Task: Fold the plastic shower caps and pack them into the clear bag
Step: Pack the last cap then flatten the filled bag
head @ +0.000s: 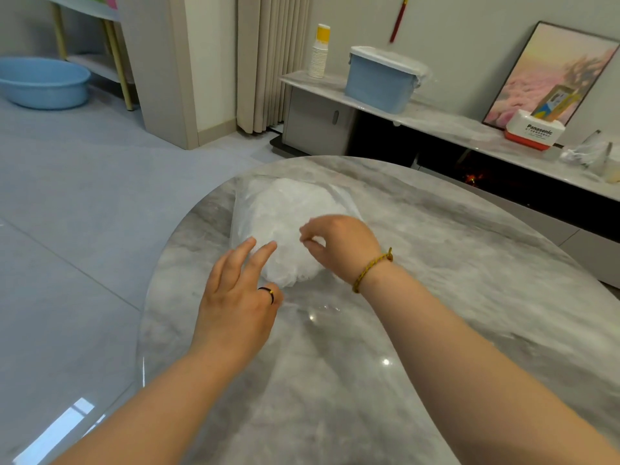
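A clear bag (255, 193) lies on the grey marble table (453, 280), bulging with white crumpled plastic shower caps (285, 216). Part of the white bundle sticks out at the bag's near end. My left hand (238, 297), wearing a dark ring, hovers at the near left of the bundle with its fingers straight and spread, fingertips at the plastic. My right hand (339, 243), with a yellow cord bracelet at the wrist, is over the near right of the bundle, thumb and fingertips drawn together in a pinch; whether they grip the thin plastic is unclear.
The round table's left edge drops to a grey tiled floor. Behind it runs a low cabinet (453, 129) with a blue bin (382, 78), stacked paper cups (320, 52), a white-and-red box (533, 132) and a framed picture (550, 75). A blue basin (43, 82) sits far left.
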`<state>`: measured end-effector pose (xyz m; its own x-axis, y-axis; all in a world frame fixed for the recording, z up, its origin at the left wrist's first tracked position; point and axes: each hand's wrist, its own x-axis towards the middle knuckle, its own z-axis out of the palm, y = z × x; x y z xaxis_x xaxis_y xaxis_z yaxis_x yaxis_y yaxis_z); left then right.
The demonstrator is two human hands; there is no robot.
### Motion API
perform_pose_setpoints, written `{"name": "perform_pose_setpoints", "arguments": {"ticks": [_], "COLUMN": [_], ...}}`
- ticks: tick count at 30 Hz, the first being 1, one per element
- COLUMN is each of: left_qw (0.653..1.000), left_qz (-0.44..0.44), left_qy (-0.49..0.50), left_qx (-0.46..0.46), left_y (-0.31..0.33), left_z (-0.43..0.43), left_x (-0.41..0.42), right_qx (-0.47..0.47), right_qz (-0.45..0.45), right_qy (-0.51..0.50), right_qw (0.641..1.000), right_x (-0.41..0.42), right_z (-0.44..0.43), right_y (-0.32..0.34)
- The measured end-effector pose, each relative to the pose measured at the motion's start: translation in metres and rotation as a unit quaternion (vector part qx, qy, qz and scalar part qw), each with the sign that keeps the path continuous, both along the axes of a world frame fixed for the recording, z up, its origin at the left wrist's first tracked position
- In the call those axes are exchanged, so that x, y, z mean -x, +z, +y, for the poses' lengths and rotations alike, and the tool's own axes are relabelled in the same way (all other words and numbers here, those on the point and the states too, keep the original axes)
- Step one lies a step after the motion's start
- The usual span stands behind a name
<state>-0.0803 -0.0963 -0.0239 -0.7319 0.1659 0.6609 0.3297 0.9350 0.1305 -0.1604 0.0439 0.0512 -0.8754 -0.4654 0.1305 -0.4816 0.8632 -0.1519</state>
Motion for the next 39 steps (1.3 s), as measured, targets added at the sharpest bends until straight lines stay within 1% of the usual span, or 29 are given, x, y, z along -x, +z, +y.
{"name": "perform_pose_setpoints", "arguments": {"ticks": [3, 7, 9, 13, 15, 18, 20, 23, 25, 27, 28, 29, 31, 32, 33, 35, 37, 39], "left_qw": [1.0, 0.999, 0.997, 0.983, 0.976, 0.968, 0.965, 0.948, 0.944, 0.947, 0.948, 0.946, 0.942, 0.937, 0.933, 0.926, 0.912, 0.9], "left_qz": [-0.012, -0.018, -0.028, -0.112, -0.153, -0.217, -0.233, -0.297, -0.311, -0.306, -0.307, -0.315, -0.319, -0.327, -0.331, -0.335, -0.355, -0.371], "left_qy": [-0.015, -0.049, -0.06, -0.107, -0.104, -0.065, -0.044, -0.01, -0.028, -0.039, -0.044, -0.051, -0.075, -0.089, -0.106, -0.144, -0.182, -0.215], "left_qx": [0.011, 0.002, 0.033, 0.103, 0.115, 0.108, 0.11, 0.115, 0.109, 0.088, 0.067, 0.059, 0.077, 0.087, 0.092, 0.1, 0.096, 0.077], "left_y": [-0.004, -0.002, -0.005, -0.018, -0.017, -0.016, -0.009, -0.011, -0.009, -0.006, -0.005, -0.006, -0.005, -0.004, -0.003, -0.003, -0.002, -0.002], "left_z": [-0.001, 0.002, 0.001, 0.0, 0.002, 0.002, 0.005, 0.011, 0.015, 0.016, 0.017, 0.018, 0.019, 0.02, 0.023, 0.029, 0.038, 0.042], "left_x": [-0.001, -0.004, -0.002, 0.0, -0.002, -0.002, -0.003, -0.003, -0.006, -0.009, -0.01, -0.012, -0.018, -0.022, -0.027, -0.038, -0.052, -0.063], "right_qx": [-0.018, -0.015, -0.008, 0.011, 0.013, 0.025, 0.022, 0.025, 0.063, 0.112, 0.122, 0.106, 0.023, 0.001, 0.001, 0.046, 0.068, 0.052], "right_qz": [-0.044, -0.069, -0.073, -0.094, -0.102, -0.121, -0.145, -0.213, -0.266, -0.307, -0.321, -0.325, -0.294, -0.263, -0.227, -0.149, -0.106, -0.096], "right_qy": [0.01, 0.012, 0.013, 0.009, 0.005, 0.006, 0.012, -0.003, -0.025, -0.045, -0.05, -0.049, -0.031, -0.017, -0.011, 0.0, 0.006, 0.016], "right_qw": [0.999, 0.997, 0.997, 0.995, 0.995, 0.992, 0.989, 0.977, 0.962, 0.944, 0.938, 0.938, 0.955, 0.965, 0.974, 0.988, 0.992, 0.994], "right_x": [-0.015, -0.033, -0.04, -0.047, -0.049, -0.054, -0.057, -0.066, -0.075, -0.086, -0.093, -0.1, -0.116, -0.123, -0.134, -0.15, -0.169, -0.186], "right_z": [0.011, 0.019, 0.021, 0.027, 0.031, 0.033, 0.034, 0.038, 0.048, 0.063, 0.072, 0.081, 0.102, 0.11, 0.117, 0.132, 0.147, 0.156], "right_y": [-0.022, -0.046, -0.053, -0.063, -0.067, -0.07, -0.07, -0.064, -0.054, -0.045, -0.041, -0.04, -0.044, -0.049, -0.052, -0.063, -0.069, -0.068]}}
